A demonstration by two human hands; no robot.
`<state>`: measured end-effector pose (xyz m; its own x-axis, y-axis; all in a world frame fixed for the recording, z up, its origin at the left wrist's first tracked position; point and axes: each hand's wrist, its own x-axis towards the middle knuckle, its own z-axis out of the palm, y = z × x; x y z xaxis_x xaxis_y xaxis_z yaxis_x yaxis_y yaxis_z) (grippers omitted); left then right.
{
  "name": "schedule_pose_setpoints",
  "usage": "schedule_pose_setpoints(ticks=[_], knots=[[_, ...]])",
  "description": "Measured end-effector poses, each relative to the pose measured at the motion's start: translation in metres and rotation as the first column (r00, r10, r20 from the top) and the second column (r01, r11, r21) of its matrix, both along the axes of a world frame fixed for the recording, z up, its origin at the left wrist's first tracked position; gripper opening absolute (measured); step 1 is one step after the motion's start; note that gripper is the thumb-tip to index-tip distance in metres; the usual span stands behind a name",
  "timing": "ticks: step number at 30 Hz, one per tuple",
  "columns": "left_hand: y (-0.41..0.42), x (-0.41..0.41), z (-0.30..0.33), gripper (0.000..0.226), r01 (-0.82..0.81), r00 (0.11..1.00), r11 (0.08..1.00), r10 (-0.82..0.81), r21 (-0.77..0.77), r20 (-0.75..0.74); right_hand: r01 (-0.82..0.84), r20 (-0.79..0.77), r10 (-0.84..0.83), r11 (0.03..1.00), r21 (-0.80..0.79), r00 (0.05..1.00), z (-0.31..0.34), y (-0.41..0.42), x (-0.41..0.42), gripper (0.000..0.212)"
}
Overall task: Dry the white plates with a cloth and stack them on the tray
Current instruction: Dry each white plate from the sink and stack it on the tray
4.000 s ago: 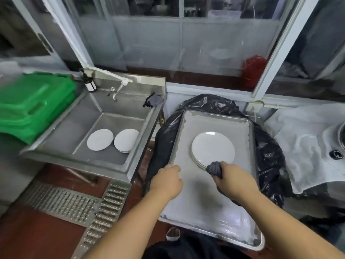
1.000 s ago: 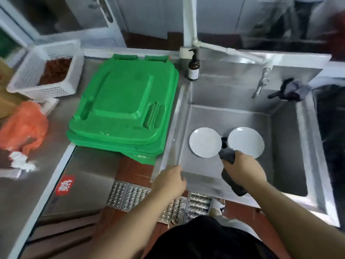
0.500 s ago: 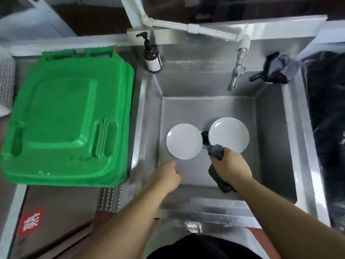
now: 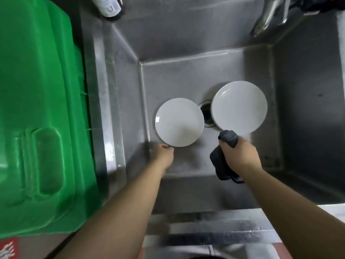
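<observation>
Two white plates lie on the floor of the steel sink. The left plate is flat. The right plate partly covers the drain and seems to rest on another plate. My left hand reaches down to the left plate's near rim, with curled fingers touching its edge; whether they grip it is hidden. My right hand is closed on a dark grey cloth just below the right plate's near edge. The tray is out of view.
A stack of green plastic lids lies on the counter left of the sink. A soap bottle stands at the sink's back left corner and the tap hangs at the back right. The drain sits between the plates.
The view turned from the tray to the sink and closed in. Both hands dropped into the basin; the left hand moved forward to the left plate's rim, the right kept the cloth.
</observation>
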<state>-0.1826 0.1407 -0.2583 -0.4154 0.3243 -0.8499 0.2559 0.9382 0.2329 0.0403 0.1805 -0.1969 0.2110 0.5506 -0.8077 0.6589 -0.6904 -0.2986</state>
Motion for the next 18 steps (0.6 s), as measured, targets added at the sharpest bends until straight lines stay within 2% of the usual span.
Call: schedule_pose_setpoints(ticks=[3, 7, 12, 15, 18], knots=[[0.004, 0.000, -0.031, 0.018, -0.236, 0.971, 0.972, 0.236, 0.000, 0.028, 0.002, 0.065, -0.007, 0.997, 0.073, 0.998, -0.027, 0.001, -0.001, 0.039], [0.010, 0.000, -0.060, 0.024, -0.421, 0.907, 0.907, 0.421, 0.003, 0.030, 0.228, -0.035, -0.225, 0.969, 0.094, 0.974, -0.050, -0.004, 0.000, 0.031], [0.011, -0.001, -0.080, 0.011, -0.540, 0.841, 0.841, 0.540, -0.004, 0.044, 0.368, -0.104, -0.358, 0.925, 0.099, 0.928, -0.056, -0.011, 0.000, 0.026], [0.014, -0.002, -0.085, 0.014, -0.613, 0.784, 0.789, 0.614, -0.047, 0.090, 0.404, -0.112, -0.392, 0.909, 0.107, 0.913, -0.059, -0.012, 0.002, 0.026], [0.016, -0.001, -0.079, 0.003, -0.666, 0.732, 0.744, 0.665, -0.050, 0.145, 0.436, -0.115, -0.425, 0.894, 0.106, 0.898, -0.058, -0.016, 0.005, 0.026]])
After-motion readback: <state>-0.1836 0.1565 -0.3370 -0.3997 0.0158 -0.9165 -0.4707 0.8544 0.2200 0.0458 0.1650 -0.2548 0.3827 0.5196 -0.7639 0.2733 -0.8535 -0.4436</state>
